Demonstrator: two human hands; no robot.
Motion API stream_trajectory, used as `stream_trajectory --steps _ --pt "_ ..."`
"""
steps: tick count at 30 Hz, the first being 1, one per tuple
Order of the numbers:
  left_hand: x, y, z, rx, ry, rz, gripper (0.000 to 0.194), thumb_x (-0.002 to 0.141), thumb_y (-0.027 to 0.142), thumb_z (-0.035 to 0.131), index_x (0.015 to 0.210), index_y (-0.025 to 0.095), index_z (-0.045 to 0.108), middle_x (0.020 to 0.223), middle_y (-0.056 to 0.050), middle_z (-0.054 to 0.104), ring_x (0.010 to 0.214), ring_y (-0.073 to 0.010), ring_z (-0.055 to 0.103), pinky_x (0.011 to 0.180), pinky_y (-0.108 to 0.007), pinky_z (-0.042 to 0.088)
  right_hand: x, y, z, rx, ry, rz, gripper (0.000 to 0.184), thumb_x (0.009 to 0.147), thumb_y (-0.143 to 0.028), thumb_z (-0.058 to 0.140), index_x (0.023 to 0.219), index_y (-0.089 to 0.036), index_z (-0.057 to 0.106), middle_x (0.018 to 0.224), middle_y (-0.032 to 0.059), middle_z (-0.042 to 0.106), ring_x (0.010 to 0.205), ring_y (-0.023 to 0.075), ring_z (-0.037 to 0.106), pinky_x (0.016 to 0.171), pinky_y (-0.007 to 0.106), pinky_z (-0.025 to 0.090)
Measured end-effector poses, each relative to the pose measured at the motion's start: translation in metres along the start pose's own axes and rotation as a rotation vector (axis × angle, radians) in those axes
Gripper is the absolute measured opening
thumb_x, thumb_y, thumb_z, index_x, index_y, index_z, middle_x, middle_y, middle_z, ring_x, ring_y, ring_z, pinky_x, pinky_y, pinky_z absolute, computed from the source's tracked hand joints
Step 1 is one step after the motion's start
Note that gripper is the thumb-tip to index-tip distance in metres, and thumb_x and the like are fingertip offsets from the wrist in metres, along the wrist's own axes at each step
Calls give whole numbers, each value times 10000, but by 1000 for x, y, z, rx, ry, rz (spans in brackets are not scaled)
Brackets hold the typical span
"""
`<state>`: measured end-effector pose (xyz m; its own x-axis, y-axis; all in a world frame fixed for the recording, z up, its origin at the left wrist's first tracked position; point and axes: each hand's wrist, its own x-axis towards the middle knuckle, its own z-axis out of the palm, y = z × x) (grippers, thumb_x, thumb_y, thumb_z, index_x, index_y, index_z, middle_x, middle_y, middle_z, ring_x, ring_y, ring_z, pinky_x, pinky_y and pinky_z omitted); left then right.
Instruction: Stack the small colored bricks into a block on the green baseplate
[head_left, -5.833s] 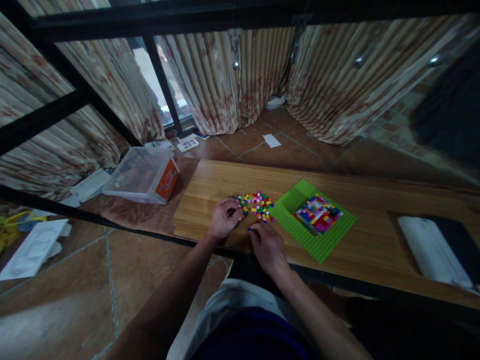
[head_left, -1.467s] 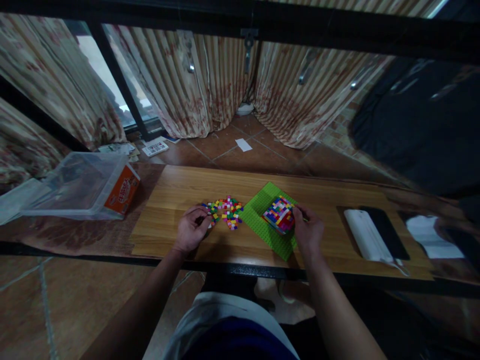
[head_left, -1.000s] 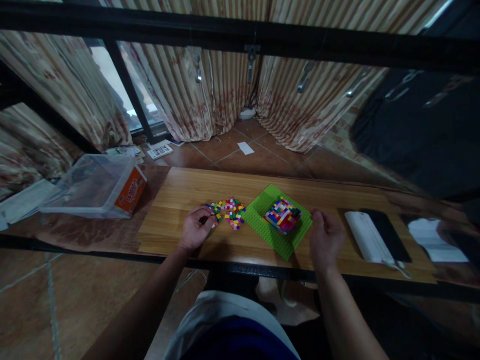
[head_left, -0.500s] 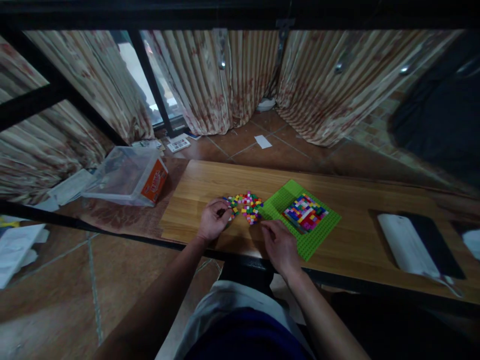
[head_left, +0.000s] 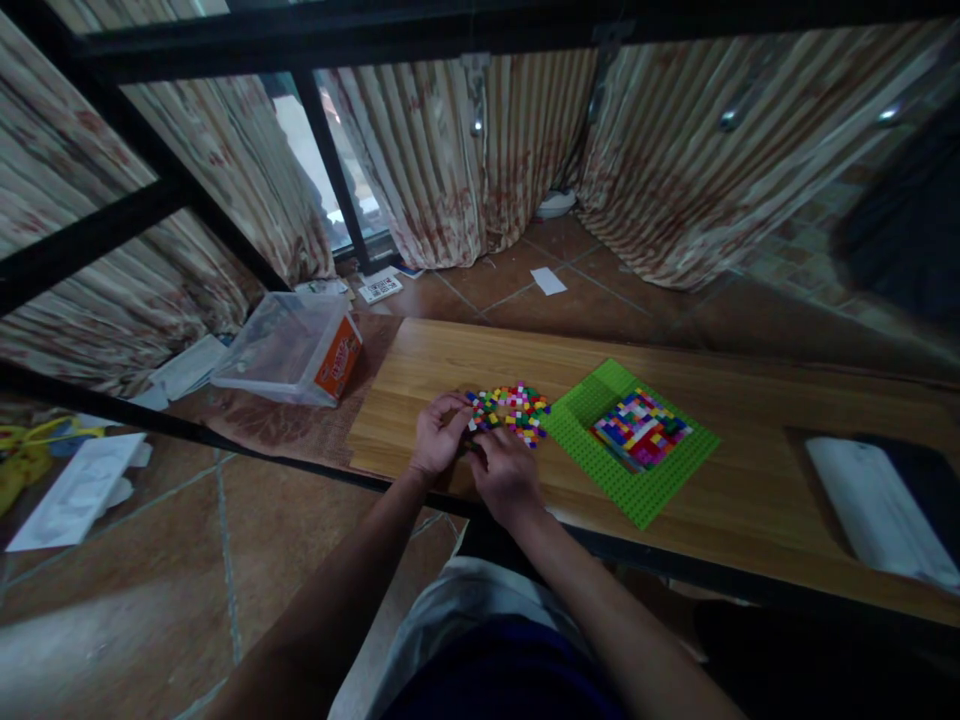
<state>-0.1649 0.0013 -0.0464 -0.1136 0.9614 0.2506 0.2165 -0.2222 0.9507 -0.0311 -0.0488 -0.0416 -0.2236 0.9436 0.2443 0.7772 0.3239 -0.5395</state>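
Observation:
A heap of small coloured bricks (head_left: 514, 408) lies on the wooden table (head_left: 675, 490). My left hand (head_left: 437, 436) rests curled at the heap's left edge, fingers closed over some bricks. My right hand (head_left: 505, 474) sits just below the heap, fingertips pinched together beside the left hand; what they hold is too small to name. To the right lies a green baseplate (head_left: 637, 480) carrying a square multicoloured block of bricks (head_left: 640, 428). Neither hand touches the baseplate.
A clear plastic box with an orange label (head_left: 296, 350) sits left of the table. A white oblong object (head_left: 870, 505) on a dark mat lies at the table's right end. Curtains, black bars and papers on the tiled floor surround the table.
My right hand left the block on the baseplate and came left to the loose bricks, meeting my left hand. The left hand stayed at the heap. The camera view swung left.

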Motion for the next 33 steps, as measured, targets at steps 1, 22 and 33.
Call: stream_trajectory --steps 1,22,33 --pt "0 -1 0 -7 8 -11 177 813 314 647 680 198 649 896 -49 691 917 -200 656 909 -363 522 2 0 2 -18 -4 -5 143 896 -233 553 933 -200 687 973 101 654 951 250 575 855 373 452" --pt "-1 -4 2 10 6 9 153 804 317 654 704 200 653 891 -56 688 922 -206 656 901 -365 520 -6 14 -10 -171 -110 2 360 847 17 409 967 -178 687 997 120 646 952 253 574 793 349 462" --pt "0 0 1 24 -15 11 159 801 310 656 689 198 660 874 -62 690 908 -212 659 887 -367 526 -9 26 -7 -166 7 -10 353 937 -81 403 1173 -182 646 1035 107 673 951 218 613 827 321 498"
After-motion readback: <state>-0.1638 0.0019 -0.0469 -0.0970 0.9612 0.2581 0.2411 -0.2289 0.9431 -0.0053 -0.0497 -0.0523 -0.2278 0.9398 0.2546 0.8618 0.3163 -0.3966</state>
